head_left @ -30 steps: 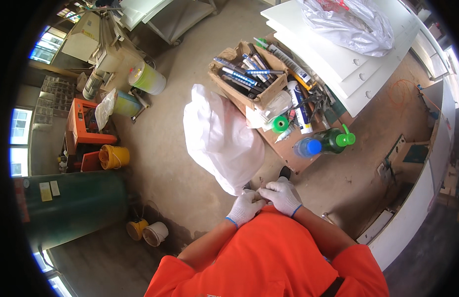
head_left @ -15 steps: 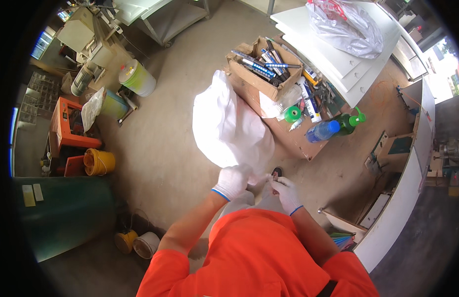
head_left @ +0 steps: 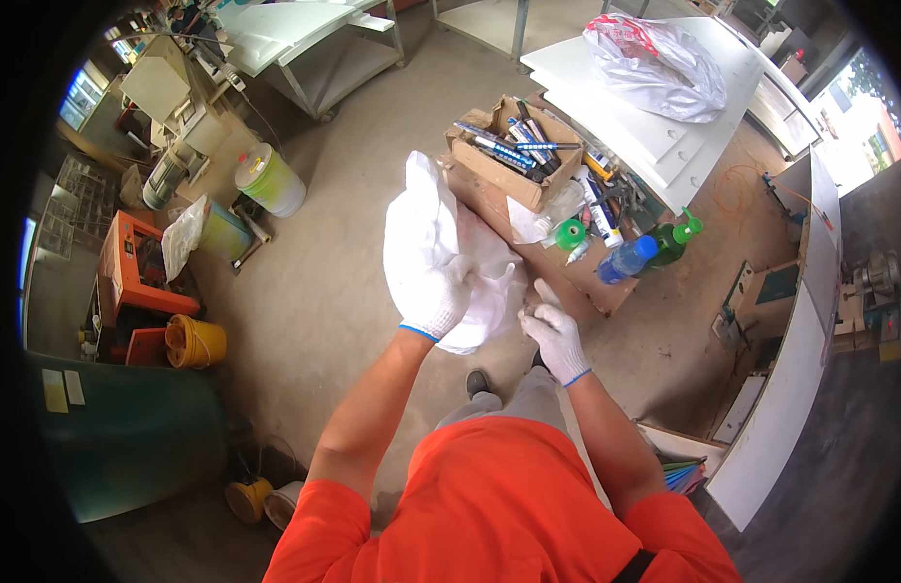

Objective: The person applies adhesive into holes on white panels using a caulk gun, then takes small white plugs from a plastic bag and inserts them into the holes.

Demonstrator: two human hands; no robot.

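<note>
Both my hands wear white knit gloves with blue cuffs. My left hand (head_left: 439, 299) grips the near part of a large white sack (head_left: 412, 228), and its fingertips blend into the white material. The sack's folds rise beyond the hand, against the side of a brown box-like stand. To the right of the sack, my right hand (head_left: 557, 340) has its fingers curled in, with one finger raised toward the stand. Anything between those fingers is too small to make out.
On the stand are a cardboard box (head_left: 460, 160) of marker-like tubes, a green roll (head_left: 570, 234), a blue-capped bottle (head_left: 625, 260) and a green pump bottle (head_left: 676, 241). White panels (head_left: 606, 107) carry a plastic bag (head_left: 655, 73). Buckets (head_left: 195, 340) and an orange machine (head_left: 144, 262) stand left.
My left hand has moved forward and left, up onto the sack. My right hand has gone slightly forward, away from the left. The view has shifted a little.
</note>
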